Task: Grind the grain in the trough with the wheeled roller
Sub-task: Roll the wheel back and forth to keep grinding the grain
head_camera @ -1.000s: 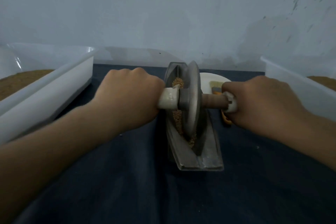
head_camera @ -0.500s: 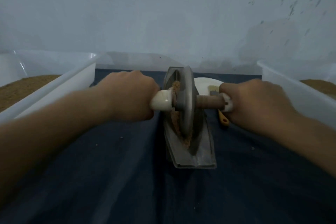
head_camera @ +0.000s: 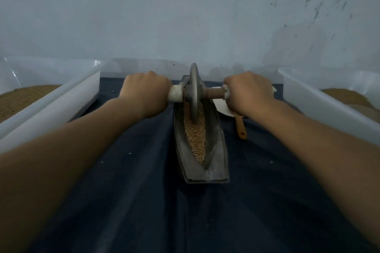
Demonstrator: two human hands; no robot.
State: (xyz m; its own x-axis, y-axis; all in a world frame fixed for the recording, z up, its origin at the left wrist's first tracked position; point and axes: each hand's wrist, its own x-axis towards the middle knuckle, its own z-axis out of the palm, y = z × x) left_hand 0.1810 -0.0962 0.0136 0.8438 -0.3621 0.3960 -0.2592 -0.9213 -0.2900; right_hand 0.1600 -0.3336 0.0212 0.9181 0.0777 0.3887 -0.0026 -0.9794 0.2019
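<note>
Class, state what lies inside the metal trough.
Pale grain lines the trough, and the roller's wheel stands in its far part. The wheel covers the grain directly under and behind it.

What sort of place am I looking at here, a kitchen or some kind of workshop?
Probably a small hand-grinding workstation, not a kitchen. A metal trough of grain with a wheeled roller sits on a dark cloth, and the white left tub and right tub hold brownish material.
</note>
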